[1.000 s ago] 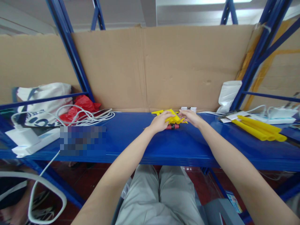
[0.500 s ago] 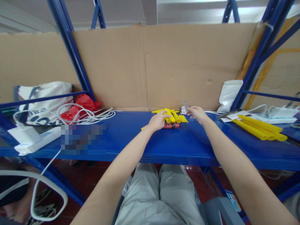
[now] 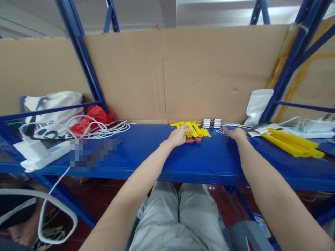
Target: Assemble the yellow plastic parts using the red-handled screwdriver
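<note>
My left hand (image 3: 179,135) is on the left side of a pile of short yellow tubes (image 3: 198,131), its fingers curled over one of them. A dark red cylinder with black bands (image 3: 193,140) lies just in front of the pile. Small pointed yellow pieces (image 3: 206,132) are at the pile's right edge. My right hand (image 3: 237,134) is low over the shelf, closed on a small flat grey strip (image 3: 225,130). Tiny light bits (image 3: 219,131) lie scattered left of the strip. Behind them stands a small stack of white pieces with dark middles (image 3: 211,123).
Longer yellow tubes (image 3: 293,143) lie at the right, near a white pouch (image 3: 259,104) and a power strip (image 3: 309,132). Coiled white cable (image 3: 104,129), a red bag (image 3: 95,116) and a white tote (image 3: 57,111) are at the left. Cardboard (image 3: 196,69) closes the back.
My right hand has moved right and down from the white stack with the grey strip, uncovering the stack and the tiny bits. My left hand stays at the yellow tubes.
</note>
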A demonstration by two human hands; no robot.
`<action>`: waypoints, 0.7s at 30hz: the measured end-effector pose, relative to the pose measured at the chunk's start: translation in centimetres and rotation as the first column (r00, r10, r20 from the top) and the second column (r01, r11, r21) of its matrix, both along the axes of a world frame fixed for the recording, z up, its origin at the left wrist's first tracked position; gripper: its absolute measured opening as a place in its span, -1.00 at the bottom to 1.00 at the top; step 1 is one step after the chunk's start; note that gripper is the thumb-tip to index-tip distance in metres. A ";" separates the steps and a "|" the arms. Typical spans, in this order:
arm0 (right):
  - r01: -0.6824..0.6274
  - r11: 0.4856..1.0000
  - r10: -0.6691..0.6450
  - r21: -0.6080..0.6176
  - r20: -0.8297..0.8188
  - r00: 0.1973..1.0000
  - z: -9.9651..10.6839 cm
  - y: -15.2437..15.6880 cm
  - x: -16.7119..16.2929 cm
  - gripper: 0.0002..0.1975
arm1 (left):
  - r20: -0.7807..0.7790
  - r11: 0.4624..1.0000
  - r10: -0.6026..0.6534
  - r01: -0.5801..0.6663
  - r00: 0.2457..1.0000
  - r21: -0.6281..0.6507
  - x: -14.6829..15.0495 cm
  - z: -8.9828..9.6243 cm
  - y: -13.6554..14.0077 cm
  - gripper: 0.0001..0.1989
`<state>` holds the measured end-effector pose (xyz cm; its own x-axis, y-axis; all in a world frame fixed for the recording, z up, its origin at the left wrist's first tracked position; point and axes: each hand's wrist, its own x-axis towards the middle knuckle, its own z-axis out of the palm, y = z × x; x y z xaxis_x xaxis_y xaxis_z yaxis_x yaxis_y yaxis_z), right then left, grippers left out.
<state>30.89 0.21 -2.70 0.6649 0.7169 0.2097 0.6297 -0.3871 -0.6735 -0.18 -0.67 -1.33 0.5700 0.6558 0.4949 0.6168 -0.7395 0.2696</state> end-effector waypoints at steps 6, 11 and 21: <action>0.071 0.997 -0.068 -0.026 0.098 0.993 0.0 -0.7 -1.0 -0.63 | 0.000 1.000 -0.022 0.022 1.000 -0.012 0.0 0.2 -0.4 -0.58; 0.057 0.998 -0.055 0.001 0.224 0.973 0.0 -1.3 -2.1 -0.65 | 0.047 0.999 -0.025 0.026 0.999 -0.035 0.0 0.0 -0.3 -0.59; -0.475 0.869 0.353 0.139 0.499 0.791 2.6 -1.3 -7.0 -0.72 | 0.086 0.995 -0.100 0.098 0.991 0.023 0.4 0.3 -0.2 -0.57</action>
